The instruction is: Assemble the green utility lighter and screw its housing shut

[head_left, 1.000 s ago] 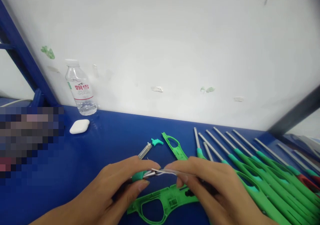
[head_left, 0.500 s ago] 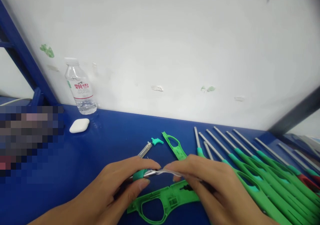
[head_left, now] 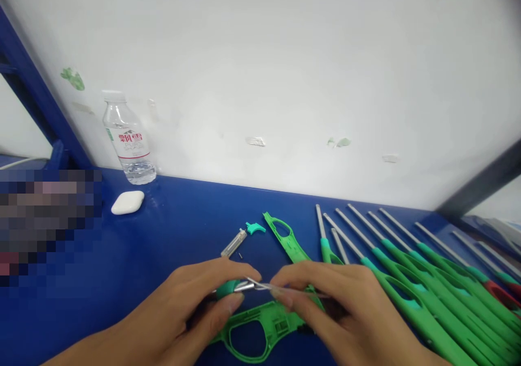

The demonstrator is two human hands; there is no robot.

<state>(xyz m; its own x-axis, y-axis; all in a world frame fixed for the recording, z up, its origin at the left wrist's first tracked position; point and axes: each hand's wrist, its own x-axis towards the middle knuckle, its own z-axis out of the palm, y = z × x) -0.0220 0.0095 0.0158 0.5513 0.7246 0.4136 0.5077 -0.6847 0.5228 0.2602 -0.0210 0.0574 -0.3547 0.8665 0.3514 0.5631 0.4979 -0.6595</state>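
Note:
My left hand [head_left: 199, 293] is closed around a lighter nozzle, a metal tube [head_left: 245, 287] with a teal collar [head_left: 227, 288]. Thin pale strands [head_left: 262, 286] come out of the tube's end. Those strands run to my right hand [head_left: 345, 295], whose thumb and finger pinch them. Below both hands lies an open green lighter shell half [head_left: 280, 327], partly covered by my right hand. Another green shell half [head_left: 292, 242] lies behind, its near end hidden. A teal trigger [head_left: 255, 228], a clear-and-metal cylinder [head_left: 234, 243] and a tiny pin [head_left: 240, 256] lie beyond my left hand.
Several long-nosed green lighters [head_left: 431, 301] lie in a row at the right, with red ones [head_left: 499, 295] at the far end. A water bottle [head_left: 132, 146] and a white case [head_left: 127, 202] stand at the back left of the blue table [head_left: 175, 225], against a white wall [head_left: 285, 84].
My right hand has shifted its pinch along the strands, which now stretch straighter between the hands. The lower shell half has moved slightly left and up. My left hand keeps the nozzle in place.

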